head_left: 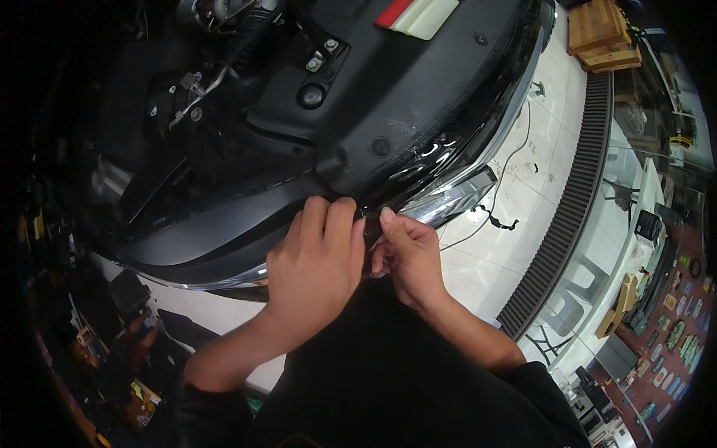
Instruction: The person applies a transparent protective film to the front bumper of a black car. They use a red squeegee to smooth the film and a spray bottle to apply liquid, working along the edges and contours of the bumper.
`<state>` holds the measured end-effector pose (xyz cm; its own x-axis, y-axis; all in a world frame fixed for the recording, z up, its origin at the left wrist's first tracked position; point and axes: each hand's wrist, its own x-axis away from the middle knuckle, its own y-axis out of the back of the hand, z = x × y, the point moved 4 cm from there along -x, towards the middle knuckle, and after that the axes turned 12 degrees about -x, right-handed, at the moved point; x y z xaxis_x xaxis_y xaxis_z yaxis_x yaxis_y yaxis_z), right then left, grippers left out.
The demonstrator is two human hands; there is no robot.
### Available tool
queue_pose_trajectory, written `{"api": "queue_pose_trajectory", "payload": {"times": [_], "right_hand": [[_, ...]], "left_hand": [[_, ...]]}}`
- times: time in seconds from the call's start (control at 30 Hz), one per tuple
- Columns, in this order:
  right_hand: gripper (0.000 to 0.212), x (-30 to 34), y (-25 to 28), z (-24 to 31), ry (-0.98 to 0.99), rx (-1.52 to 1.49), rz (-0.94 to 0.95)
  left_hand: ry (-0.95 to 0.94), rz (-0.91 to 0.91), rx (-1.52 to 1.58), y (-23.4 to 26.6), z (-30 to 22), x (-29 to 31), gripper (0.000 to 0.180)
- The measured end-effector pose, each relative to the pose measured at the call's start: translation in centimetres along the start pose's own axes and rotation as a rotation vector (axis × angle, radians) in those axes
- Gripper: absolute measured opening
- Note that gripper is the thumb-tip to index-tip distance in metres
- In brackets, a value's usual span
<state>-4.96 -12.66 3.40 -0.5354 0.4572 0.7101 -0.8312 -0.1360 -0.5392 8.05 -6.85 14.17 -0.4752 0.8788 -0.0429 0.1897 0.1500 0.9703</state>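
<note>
My left hand [317, 254] is at the front edge of a black car with its engine bay exposed. Its fingers are bent and close together over the body edge, and their tips are hidden. Beside it, my right hand [413, 257] is closed, thumb raised against curled fingers. A small dark piece shows between the two hands, too dark to name. Just past the right hand lies a clear headlight [455, 196]. The black plastic engine-bay cover [396, 89] stretches ahead of both hands. On it rests a squeegee [424, 16] with a cream blade and a red part.
A thin cable [515, 153] and scraps of black film [502, 222] lie on the white tiled floor at right. Beyond runs a dark floor grate [571, 201]. Wooden boxes [597, 33] stand at the far right. Dark equipment [131, 291] is at lower left.
</note>
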Motion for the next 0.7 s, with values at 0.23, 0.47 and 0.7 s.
{"api": "queue_pose_trajectory", "payload": {"times": [0.23,0.47,0.7], "right_hand": [[0.044,-0.4,0.2,0.1,0.035,0.083,0.012],[0.053,-0.6,0.7,1.0,-0.026,0.219,0.022],[0.045,0.4,1.0,11.4,-0.067,1.041,0.381]], "left_hand": [[0.279,-0.043,0.071,-1.5,-0.2,0.6,0.037],[0.305,-0.033,-0.036,-0.9,-0.9,0.1,0.041],[0.417,-0.062,0.065,-1.1,-1.0,0.1,0.044]]}}
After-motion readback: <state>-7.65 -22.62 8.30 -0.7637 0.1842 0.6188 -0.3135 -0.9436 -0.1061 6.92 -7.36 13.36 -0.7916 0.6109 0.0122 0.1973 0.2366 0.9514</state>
